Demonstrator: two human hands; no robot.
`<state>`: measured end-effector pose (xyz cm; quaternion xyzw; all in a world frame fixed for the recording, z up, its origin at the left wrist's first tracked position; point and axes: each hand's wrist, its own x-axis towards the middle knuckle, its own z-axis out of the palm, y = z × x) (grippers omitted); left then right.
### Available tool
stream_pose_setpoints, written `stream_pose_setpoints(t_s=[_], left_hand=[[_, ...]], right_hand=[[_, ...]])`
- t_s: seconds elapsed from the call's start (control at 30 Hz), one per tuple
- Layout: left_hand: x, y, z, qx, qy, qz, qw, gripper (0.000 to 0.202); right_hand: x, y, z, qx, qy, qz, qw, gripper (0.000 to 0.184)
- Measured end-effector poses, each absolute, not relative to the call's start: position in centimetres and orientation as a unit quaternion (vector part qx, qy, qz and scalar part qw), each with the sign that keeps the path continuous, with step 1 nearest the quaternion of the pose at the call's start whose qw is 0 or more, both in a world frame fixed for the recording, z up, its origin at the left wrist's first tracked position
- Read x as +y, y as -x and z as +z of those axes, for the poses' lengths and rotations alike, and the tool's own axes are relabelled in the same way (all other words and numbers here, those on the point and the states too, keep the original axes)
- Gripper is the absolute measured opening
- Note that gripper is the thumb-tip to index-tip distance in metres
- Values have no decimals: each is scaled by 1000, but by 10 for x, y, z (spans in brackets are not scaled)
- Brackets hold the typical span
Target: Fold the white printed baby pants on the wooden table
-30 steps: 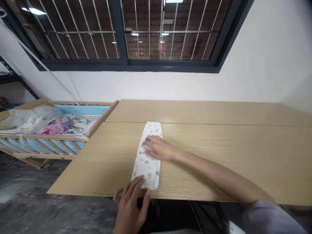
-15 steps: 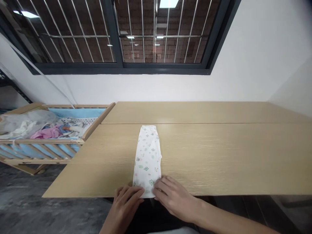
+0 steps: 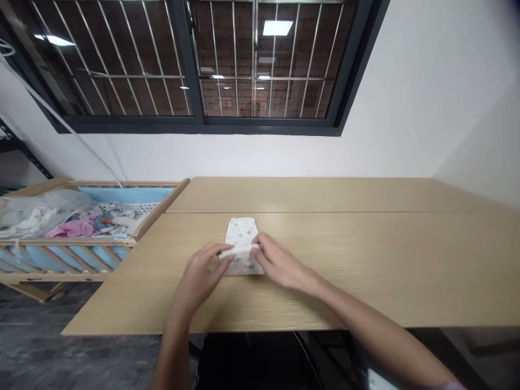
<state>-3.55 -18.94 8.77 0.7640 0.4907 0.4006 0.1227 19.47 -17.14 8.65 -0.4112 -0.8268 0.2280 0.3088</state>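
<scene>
A white cloth baby garment (image 3: pixel 240 229) with a small print lies on the wooden table, its lower part doubled up over the rest. The folded edge is raised slightly off the far part. My left hand (image 3: pixel 200 275) pinches the left end of this edge between thumb and fingers. At the right end, my right hand (image 3: pixel 279 262) grips the same edge with thumb and fingertips. What kind of garment it is cannot be made out.
The light wooden table (image 3: pixel 365 260) reaches to the white wall beneath a barred window (image 3: pixel 260 130). To its left stands a wooden crib (image 3: pixel 134 238) with blue lining. Inside lie a pink cloth (image 3: pixel 75 226), other fabrics and a clear plastic bag (image 3: pixel 60 201).
Both hands have moved away from the table's front edge toward the wall, carrying the garment's near end up and over. The long strip now looks about half its length.
</scene>
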Motion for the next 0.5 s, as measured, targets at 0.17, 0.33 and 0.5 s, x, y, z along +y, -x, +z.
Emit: stream_pose_setpoints(t_s=[0.17,0.33,0.5], left_hand=[[-104,31,108,517,-772,332,161,30],[-32,22,85,560,-781,245,129,25],[-16,5,70,595,-774,203,70,25]], right_hand=[[-72,-184,66,-804,438,188,356,24],[-6,-173,36,-771,513,174,334,18],[17,-170,19,-754,549,175,315,18]])
